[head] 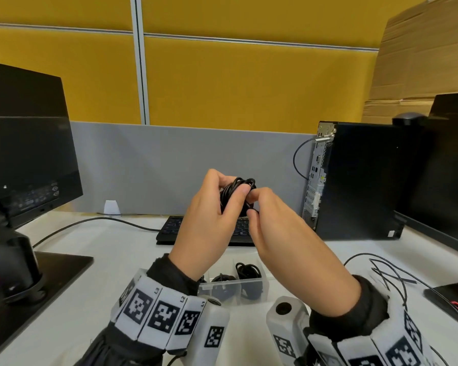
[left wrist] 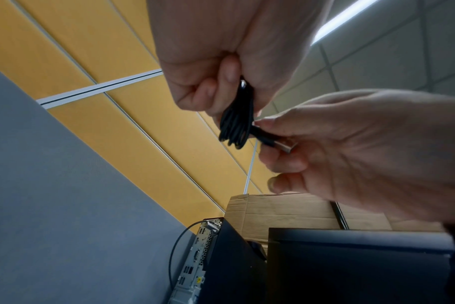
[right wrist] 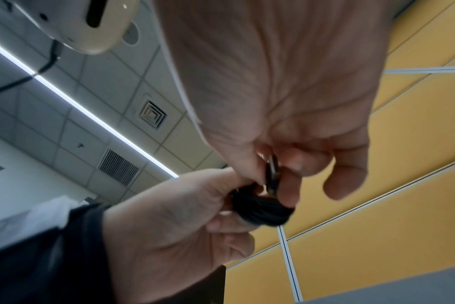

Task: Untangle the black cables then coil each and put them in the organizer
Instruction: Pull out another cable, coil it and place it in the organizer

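Left hand (head: 209, 215) grips a black coil (head: 237, 187), fingers curled round it, held up in the air above the keyboard (head: 169, 228). Right hand (head: 283, 233) sits just right of the coil, touching it; thumb + forefinger pinch the plug (left wrist: 270, 139) at the cable's end, metal tip showing in the left wrist view. Most of the coil is hidden behind the left hand's fingers; loop count can't be told.

Below both wrists, the clear organizer (head: 249, 282) on the table (head: 111, 273): wrists cover its left part, so compartment count is unclear. 2 dark coils (head: 249, 272) show in its visible bays; a third dark bit under the left wrist is too hidden to name. To the right of the right hand, a loose thin cable (head: 391, 276) lies in open loops on the table, partly cut off by the sleeve.

Writing: wrist bands on the left read L3, L2, L1 beside square black/white markers; right-band marks are cut off at the frame edge. Labels on the monitor (head: 24, 154) back, left of the left hand, are too small to read. PC tower (head: 360, 180) stands right of the right hand; sticker on it is illegible.
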The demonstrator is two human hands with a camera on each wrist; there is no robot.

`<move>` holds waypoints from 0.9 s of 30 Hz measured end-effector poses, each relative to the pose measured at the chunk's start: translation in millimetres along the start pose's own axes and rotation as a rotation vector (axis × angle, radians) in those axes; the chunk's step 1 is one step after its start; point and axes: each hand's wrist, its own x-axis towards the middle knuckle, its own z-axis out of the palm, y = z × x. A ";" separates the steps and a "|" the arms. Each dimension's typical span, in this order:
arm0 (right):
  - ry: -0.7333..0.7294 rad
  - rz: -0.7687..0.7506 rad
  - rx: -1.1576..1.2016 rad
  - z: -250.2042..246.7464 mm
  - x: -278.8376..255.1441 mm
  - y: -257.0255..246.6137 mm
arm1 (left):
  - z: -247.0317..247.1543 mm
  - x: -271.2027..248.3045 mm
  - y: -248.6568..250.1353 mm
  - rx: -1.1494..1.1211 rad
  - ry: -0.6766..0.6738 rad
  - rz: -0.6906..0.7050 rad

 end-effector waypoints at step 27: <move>0.014 -0.020 0.470 -1.5 10.9 16.6 | -0.9 0.1 1.6 0.117 -0.065 0.037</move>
